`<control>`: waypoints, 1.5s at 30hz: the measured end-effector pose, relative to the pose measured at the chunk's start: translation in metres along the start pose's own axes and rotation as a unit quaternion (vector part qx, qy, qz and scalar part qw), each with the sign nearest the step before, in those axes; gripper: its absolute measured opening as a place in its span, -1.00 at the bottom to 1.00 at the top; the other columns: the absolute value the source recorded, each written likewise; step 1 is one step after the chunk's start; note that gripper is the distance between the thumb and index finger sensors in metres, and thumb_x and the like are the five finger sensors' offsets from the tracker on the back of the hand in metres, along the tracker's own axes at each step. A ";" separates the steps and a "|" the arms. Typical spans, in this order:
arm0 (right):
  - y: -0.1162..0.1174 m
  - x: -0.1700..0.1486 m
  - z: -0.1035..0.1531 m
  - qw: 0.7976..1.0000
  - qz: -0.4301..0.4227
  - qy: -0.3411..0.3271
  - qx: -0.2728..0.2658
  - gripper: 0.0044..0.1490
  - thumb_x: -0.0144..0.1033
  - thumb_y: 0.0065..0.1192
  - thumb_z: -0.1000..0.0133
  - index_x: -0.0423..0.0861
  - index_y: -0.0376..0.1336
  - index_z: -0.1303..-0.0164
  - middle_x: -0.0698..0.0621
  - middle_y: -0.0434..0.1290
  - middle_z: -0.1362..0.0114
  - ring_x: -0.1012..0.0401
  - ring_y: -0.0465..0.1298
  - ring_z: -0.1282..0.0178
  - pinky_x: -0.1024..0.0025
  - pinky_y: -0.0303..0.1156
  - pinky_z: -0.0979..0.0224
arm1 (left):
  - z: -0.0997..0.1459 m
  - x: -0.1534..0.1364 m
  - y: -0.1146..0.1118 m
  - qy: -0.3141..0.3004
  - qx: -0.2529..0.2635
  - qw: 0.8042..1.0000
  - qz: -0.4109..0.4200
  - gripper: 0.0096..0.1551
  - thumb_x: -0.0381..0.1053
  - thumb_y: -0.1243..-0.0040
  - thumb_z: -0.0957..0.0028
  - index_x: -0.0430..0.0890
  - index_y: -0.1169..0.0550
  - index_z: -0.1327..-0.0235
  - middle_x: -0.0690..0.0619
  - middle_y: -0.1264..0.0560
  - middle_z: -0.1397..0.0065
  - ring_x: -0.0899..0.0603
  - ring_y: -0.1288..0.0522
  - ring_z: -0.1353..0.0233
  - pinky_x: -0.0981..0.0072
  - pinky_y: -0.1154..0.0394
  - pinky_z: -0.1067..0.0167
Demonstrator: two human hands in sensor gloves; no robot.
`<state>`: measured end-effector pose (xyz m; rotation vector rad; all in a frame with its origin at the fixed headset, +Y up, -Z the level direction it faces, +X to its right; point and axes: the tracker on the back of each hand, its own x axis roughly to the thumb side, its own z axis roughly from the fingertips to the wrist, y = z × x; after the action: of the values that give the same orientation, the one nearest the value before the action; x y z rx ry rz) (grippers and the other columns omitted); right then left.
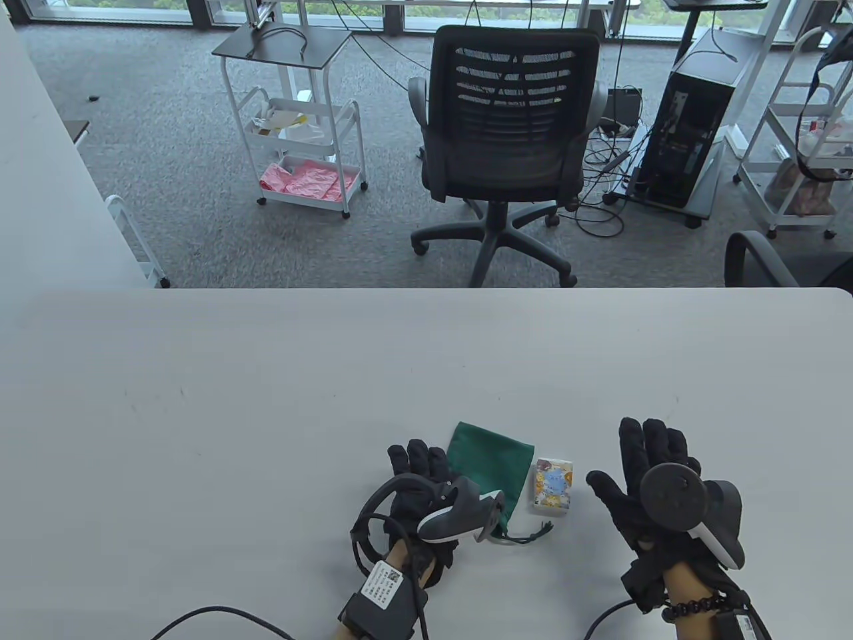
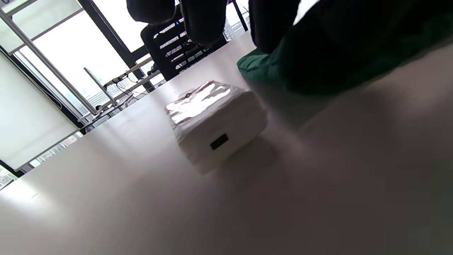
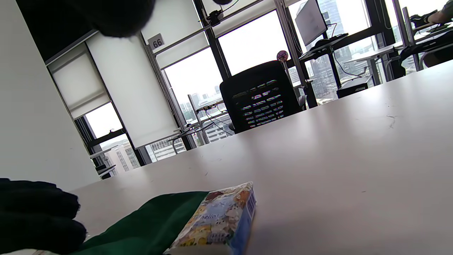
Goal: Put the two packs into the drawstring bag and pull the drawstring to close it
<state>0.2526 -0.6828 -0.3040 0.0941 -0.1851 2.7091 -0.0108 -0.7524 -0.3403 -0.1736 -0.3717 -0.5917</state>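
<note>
One pack [image 1: 552,486] beside green bag [image 1: 491,467], left hand [image 1: 426,490] seemingly gripping it, right hand [image 1: 650,487] spread apart.

A pale grey counter [image 1: 266,400] fills the lower half of the table view, its far edge running across the middle of the frame. Low and right of centre a green drawstring bag [image 1: 490,470] lies flat on it, cord ends trailing toward the bottom. Just right of the bag, touching or nearly so, lies a pack [image 1: 552,486] with a colourful printed top.
</note>
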 end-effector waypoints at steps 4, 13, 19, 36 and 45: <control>0.000 -0.001 0.001 1.000 -0.007 0.002 0.000 0.10 0.14 0.07 -0.13 -0.20 -0.25 -0.64 -0.44 -0.27 -0.66 -0.42 -0.24 -0.58 -0.52 -0.21 -0.44 | 0.002 -0.007 0.002 0.044 0.044 0.997 0.040 -0.55 0.20 -0.08 -0.12 0.17 -0.55 -0.24 -0.13 -0.47 -0.53 -0.48 -0.38 -0.55 -0.54 -0.16 -0.42; 0.002 0.000 0.001 1.000 -0.006 0.006 0.006 0.10 0.14 0.07 -0.13 -0.21 -0.25 -0.64 -0.44 -0.27 -0.65 -0.42 -0.24 -0.58 -0.51 -0.20 -0.44 | 0.034 -0.049 0.043 0.127 0.178 0.958 0.186 -0.55 0.12 0.05 -0.16 0.08 -0.44 -0.27 0.02 -0.71 -0.09 -0.08 -0.82 0.10 -0.06 -0.69 -0.04; 0.003 -0.001 0.000 1.000 -0.009 0.012 0.012 0.10 0.14 0.07 -0.13 -0.21 -0.26 -0.63 -0.44 -0.27 -0.65 -0.42 -0.23 -0.58 -0.51 -0.20 -0.44 | 0.061 -0.070 0.071 0.143 0.259 0.924 0.243 -0.54 0.12 -0.10 -0.13 -0.04 -0.56 -0.19 0.10 -0.77 0.12 0.02 -0.82 0.29 0.06 -0.72 0.06; 0.018 -0.002 -0.005 0.998 0.044 0.030 0.041 0.03 0.12 0.08 -0.13 -0.16 -0.18 -0.64 -0.42 -0.17 -0.67 -0.42 -0.18 -0.59 -0.52 -0.17 -0.44 | 0.103 -0.141 0.029 0.219 0.274 0.818 0.455 -0.55 0.26 -0.25 -0.07 -0.02 -0.69 0.01 0.14 -0.79 0.14 0.01 -0.83 0.27 0.05 -0.72 0.02; 0.031 0.014 -0.021 0.992 0.066 0.065 0.087 0.04 0.14 0.07 -0.14 -0.22 -0.13 -0.64 -0.47 -0.07 -0.65 -0.46 -0.05 -0.58 -0.56 -0.07 -0.44 | 0.102 -0.148 0.019 0.230 0.265 0.788 0.505 -0.53 0.17 -0.30 -0.06 -0.10 -0.67 -0.06 0.11 -0.79 0.19 0.04 -0.84 0.32 0.09 -0.74 0.05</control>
<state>0.2267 -0.7020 -0.3274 -0.0466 0.0884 2.8468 -0.1430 -0.6345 -0.3050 0.3179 0.0771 0.5557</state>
